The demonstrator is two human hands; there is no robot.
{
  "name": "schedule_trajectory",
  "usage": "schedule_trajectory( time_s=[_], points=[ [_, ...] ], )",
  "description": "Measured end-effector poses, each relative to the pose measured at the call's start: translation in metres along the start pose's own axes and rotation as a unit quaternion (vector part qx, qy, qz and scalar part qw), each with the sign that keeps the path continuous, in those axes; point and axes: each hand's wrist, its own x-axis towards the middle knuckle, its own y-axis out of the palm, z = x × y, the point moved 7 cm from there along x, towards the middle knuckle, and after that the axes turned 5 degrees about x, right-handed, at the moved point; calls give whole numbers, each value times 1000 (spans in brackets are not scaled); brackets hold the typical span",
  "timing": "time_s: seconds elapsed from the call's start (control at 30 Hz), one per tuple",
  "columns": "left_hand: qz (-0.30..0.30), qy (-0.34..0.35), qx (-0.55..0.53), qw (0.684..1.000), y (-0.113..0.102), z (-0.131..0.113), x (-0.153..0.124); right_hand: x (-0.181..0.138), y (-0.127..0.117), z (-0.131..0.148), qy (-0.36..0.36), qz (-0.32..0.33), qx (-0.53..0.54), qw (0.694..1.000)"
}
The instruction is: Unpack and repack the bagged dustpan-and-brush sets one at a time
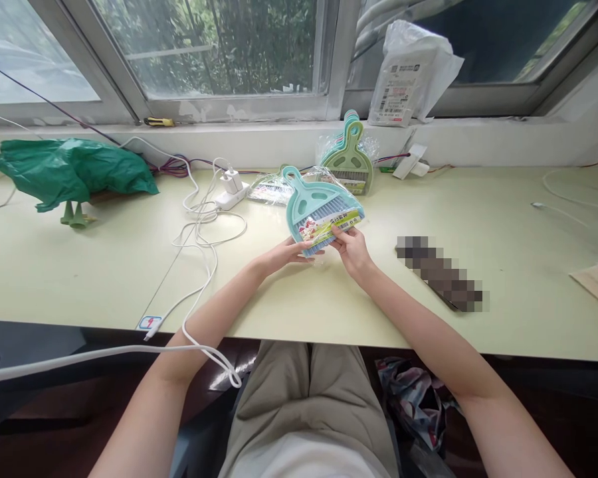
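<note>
Blue dustpan-and-brush set point(323, 212), one: over desk point(299, 302), held by left hand point(283, 255) at seven o'clock, right hand point(353, 251) at five. Green dustpan point(346, 161): its one o'clock. White plug point(232, 180): nine o'clock.

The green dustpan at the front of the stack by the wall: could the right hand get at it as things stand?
Probably not directly: the right hand holds the light-blue dustpan, which is between it and the green dustpan. Once freed, it could likely reach around.
</note>
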Motion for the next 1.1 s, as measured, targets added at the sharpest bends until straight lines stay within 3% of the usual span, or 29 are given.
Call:
schedule_trajectory(
  time_s=[0.2, 0.43, 0.73, 1.1],
  points=[
    [-127, 72, -21, 989, -13, -9, 3, -1, 1, -3, 18, 0, -8, 1000],
    [-154, 67, 46, 985, -20, -8, 1, 2, 1, -4, 59, 6, 3, 998],
    [-129, 78, 55, 987, -22, -10, 2, 5, -4, -3, 92, -30, 30, 995],
    [-100, 77, 72, 989, -20, -8, 4, 11, -14, -7, 91, -26, -2, 995]
  ],
)
